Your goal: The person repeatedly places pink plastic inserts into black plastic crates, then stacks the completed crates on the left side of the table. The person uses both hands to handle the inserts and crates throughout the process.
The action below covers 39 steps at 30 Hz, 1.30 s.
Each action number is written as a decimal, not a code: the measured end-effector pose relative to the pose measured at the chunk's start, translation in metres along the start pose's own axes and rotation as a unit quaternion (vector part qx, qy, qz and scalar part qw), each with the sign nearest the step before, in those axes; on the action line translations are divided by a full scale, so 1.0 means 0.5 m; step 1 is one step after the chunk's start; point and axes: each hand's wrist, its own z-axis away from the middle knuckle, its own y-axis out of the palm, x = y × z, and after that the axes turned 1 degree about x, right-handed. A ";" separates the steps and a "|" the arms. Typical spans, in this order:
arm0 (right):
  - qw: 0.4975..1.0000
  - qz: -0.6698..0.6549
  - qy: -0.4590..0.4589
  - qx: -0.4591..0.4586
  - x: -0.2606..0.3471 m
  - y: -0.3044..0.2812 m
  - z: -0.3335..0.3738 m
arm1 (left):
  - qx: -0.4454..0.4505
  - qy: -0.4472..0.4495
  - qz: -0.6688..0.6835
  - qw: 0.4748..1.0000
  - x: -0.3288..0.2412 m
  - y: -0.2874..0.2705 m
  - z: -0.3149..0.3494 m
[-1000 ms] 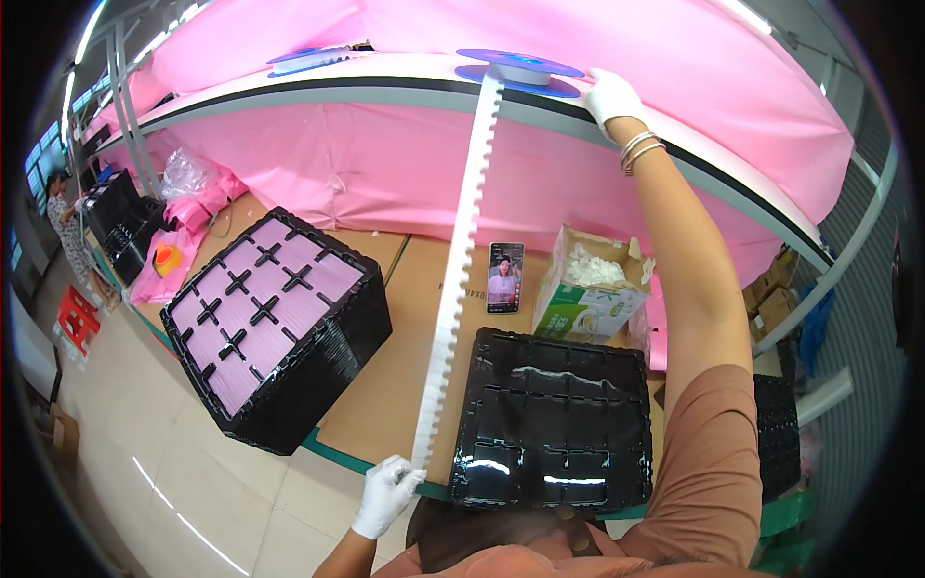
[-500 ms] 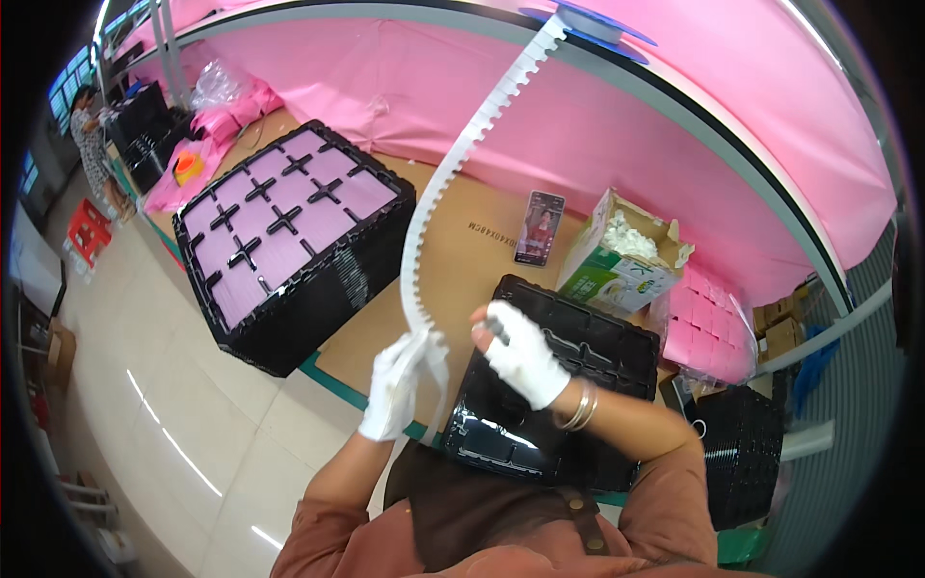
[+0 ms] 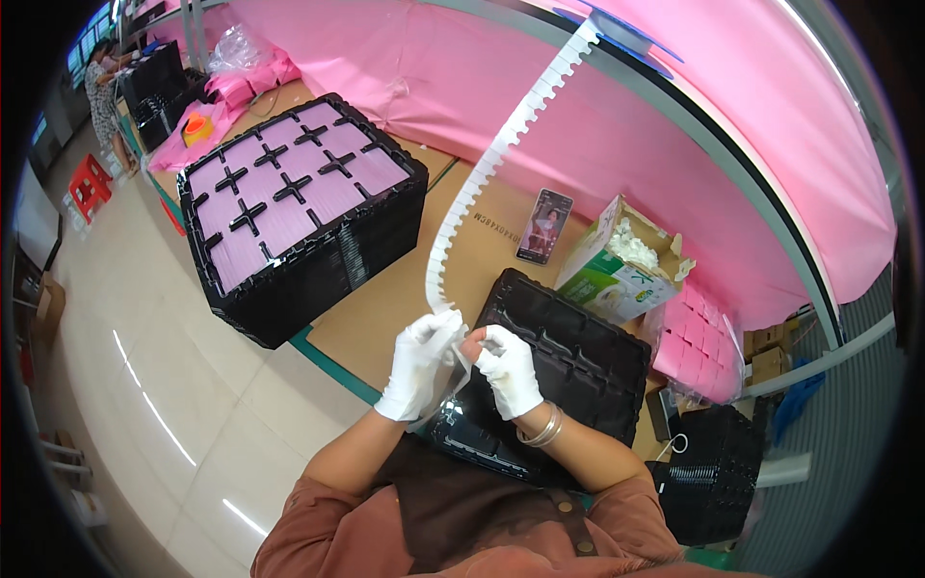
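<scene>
A long white strip (image 3: 482, 178) with a notched edge hangs in a curve from a blue reel (image 3: 628, 40). Its lower end is held in the fingers of my left hand (image 3: 416, 366), which wears a white glove. Close against it, my right hand (image 3: 508, 374), in a white glove with bare fingertips, has thumb and fingers drawn together at the strip; whatever they pinch is hidden. A loose length of strip droops below the left fingers. Under and beside my right hand lies a black plastic tray (image 3: 578, 352) with a ribbed surface.
Left on the cardboard-covered table (image 3: 371, 332) stands a stack of black trays (image 3: 318, 275) topped with purple sheets. Behind are a phone (image 3: 544, 227) and a green-white carton (image 3: 617, 279) of white pieces. Wrapped pink blocks (image 3: 699, 342) sit right. Another person (image 3: 101, 101) stands far left.
My right hand has come down and left to meet my left hand at the strip. My left hand has shifted slightly right. The whole view has swung a little.
</scene>
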 end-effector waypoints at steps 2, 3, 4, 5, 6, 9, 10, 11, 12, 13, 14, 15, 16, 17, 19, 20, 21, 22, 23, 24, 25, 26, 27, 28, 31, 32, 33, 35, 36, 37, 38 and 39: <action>0.946 0.180 -0.262 -0.068 -0.011 0.005 0.001 | -0.028 0.041 0.052 0.997 0.020 -0.011 -0.015; 0.923 0.217 -0.311 -0.065 0.001 0.007 0.013 | -0.042 0.061 0.078 0.994 0.032 -0.017 -0.023; 0.923 0.223 -0.310 -0.051 0.011 0.001 0.011 | -0.069 0.049 0.094 0.992 0.034 -0.029 -0.036; 0.922 0.228 -0.310 -0.035 0.023 -0.014 -0.003 | -0.074 0.046 0.085 0.993 0.033 -0.044 -0.041; 0.937 0.198 -0.285 -0.049 0.035 -0.040 -0.027 | -0.074 0.037 0.067 0.994 0.030 -0.055 -0.046; 0.979 0.114 -0.156 -0.071 -0.017 -0.190 -0.160 | -0.074 0.029 0.027 0.996 0.031 -0.085 -0.056; 0.950 0.251 -0.175 -0.067 -0.024 -0.228 -0.188 | -0.079 0.031 0.016 0.996 0.033 -0.092 -0.058; 0.940 0.305 -0.143 -0.049 -0.044 -0.253 -0.213 | -0.086 0.032 0.023 0.995 0.033 -0.093 -0.058; 0.942 0.314 -0.116 -0.009 -0.060 -0.260 -0.226 | -0.096 0.033 0.029 0.994 0.033 -0.094 -0.056; 0.942 0.324 -0.089 0.031 -0.075 -0.262 -0.237 | -0.105 0.033 0.035 0.993 0.035 -0.095 -0.054; 0.947 0.316 -0.055 0.028 -0.092 -0.256 -0.244 | -0.108 0.038 0.039 0.993 0.039 -0.094 -0.054; 0.932 0.359 -0.049 0.008 -0.092 -0.236 -0.242 | -0.107 0.041 0.032 0.993 0.044 -0.100 -0.054; 0.908 0.416 -0.048 -0.017 -0.095 -0.220 -0.238 | -0.105 0.043 0.025 0.993 0.049 -0.108 -0.053; 0.880 0.471 -0.046 -0.043 -0.097 -0.207 -0.233 | -0.102 0.044 0.018 0.994 0.053 -0.111 -0.054; 0.866 0.490 -0.047 -0.086 -0.099 -0.184 -0.219 | -0.109 0.045 0.018 0.993 0.054 -0.112 -0.052; 0.858 0.499 -0.047 -0.108 -0.098 -0.176 -0.214 | -0.112 0.045 0.017 0.993 0.055 -0.112 -0.051; 0.857 0.503 -0.025 -0.112 -0.091 -0.171 -0.211 | -0.113 0.046 0.015 0.992 0.055 -0.110 -0.050; 0.855 0.506 -0.003 -0.116 -0.083 -0.167 -0.212 | -0.114 0.048 0.012 0.992 0.055 -0.107 -0.050; 0.852 0.508 0.020 -0.121 -0.079 -0.165 -0.215 | -0.114 0.049 0.010 0.992 0.055 -0.104 -0.050; 0.857 0.498 0.014 -0.131 -0.086 -0.166 -0.222 | -0.109 0.052 0.016 0.993 0.056 -0.100 -0.051; 0.862 0.487 0.008 -0.141 -0.101 -0.168 -0.233 | -0.104 0.056 0.023 0.993 0.057 -0.095 -0.053; 0.867 0.475 0.002 -0.152 -0.110 -0.170 -0.235 | -0.099 0.059 0.029 0.993 0.059 -0.090 -0.052; 0.857 0.497 -0.008 -0.134 -0.104 -0.170 -0.230 | -0.098 0.058 0.021 0.993 0.058 -0.087 -0.051; 0.847 0.519 -0.019 -0.117 -0.095 -0.169 -0.222 | -0.097 0.057 0.012 0.994 0.056 -0.083 -0.048; 0.846 0.511 -0.096 -0.118 -0.101 -0.195 -0.201 | -0.076 0.058 -0.015 0.995 0.046 -0.068 -0.033; 0.849 0.496 -0.128 -0.128 -0.107 -0.201 -0.191 | -0.065 0.059 -0.024 0.996 0.042 -0.062 -0.028; 0.899 0.406 -0.104 -0.127 -0.100 -0.191 -0.177 | -0.053 0.063 -0.030 0.996 0.041 -0.051 -0.025; 0.969 0.216 -0.048 -0.112 -0.065 -0.134 -0.137 | -0.039 0.067 -0.040 0.996 0.044 -0.033 -0.019; 0.981 0.166 -0.082 -0.053 -0.041 -0.102 -0.105 | -0.038 0.083 -0.053 0.994 0.051 -0.027 -0.018; 0.992 0.117 -0.041 -0.016 -0.031 -0.076 -0.079 | -0.040 0.087 -0.037 0.995 0.050 -0.008 -0.014; 0.997 0.081 -0.017 -0.001 -0.017 -0.049 -0.060 | -0.036 0.102 -0.057 0.992 0.056 -0.005 -0.012; 0.999 0.048 0.007 0.013 -0.009 -0.034 -0.048 | -0.030 0.117 -0.075 0.990 0.065 -0.001 -0.010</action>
